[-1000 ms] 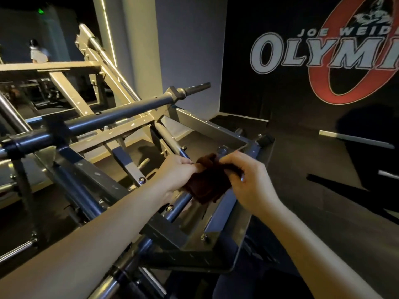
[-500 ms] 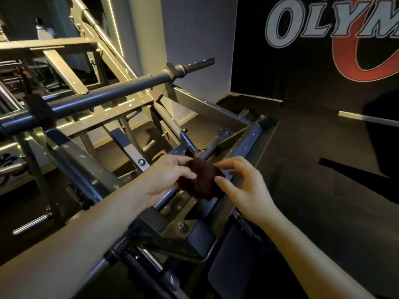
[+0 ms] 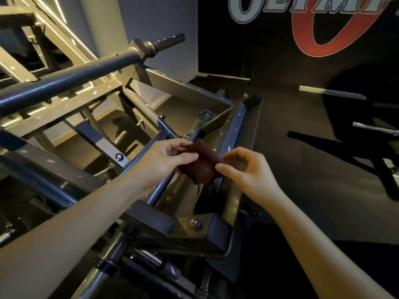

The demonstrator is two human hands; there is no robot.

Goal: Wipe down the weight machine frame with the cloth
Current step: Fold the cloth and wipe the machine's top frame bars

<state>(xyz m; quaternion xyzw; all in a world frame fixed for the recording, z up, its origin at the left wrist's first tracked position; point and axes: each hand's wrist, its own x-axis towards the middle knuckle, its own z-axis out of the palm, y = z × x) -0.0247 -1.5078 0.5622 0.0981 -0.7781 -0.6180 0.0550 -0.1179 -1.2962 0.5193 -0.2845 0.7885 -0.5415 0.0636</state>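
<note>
A small dark maroon cloth [image 3: 204, 167] hangs folded in the air between both hands, just above the weight machine frame [image 3: 234, 126]. My left hand [image 3: 164, 160] pinches its left edge between thumb and fingers. My right hand [image 3: 248, 169] pinches the cloth's right edge with thumb and forefinger, the other fingers curled. The frame is dark blue-grey steel with scuffed paint; a slanted round rod [image 3: 160, 188] runs beneath the cloth, and a bolted corner bracket [image 3: 194, 223] lies nearer me.
A long dark weight bar [image 3: 86, 72] crosses the upper left above pale diagonal struts. A black wall with a red and white logo [image 3: 313, 22] stands at the back right. Dark gym flooring [image 3: 313, 169] spreads to the right, with another machine's legs [image 3: 377, 130] at far right.
The view has tilted down and moved closer to the frame. Both hands have dropped lower with the cloth; the right hand has shifted from covering the cloth to pinching its edge.
</note>
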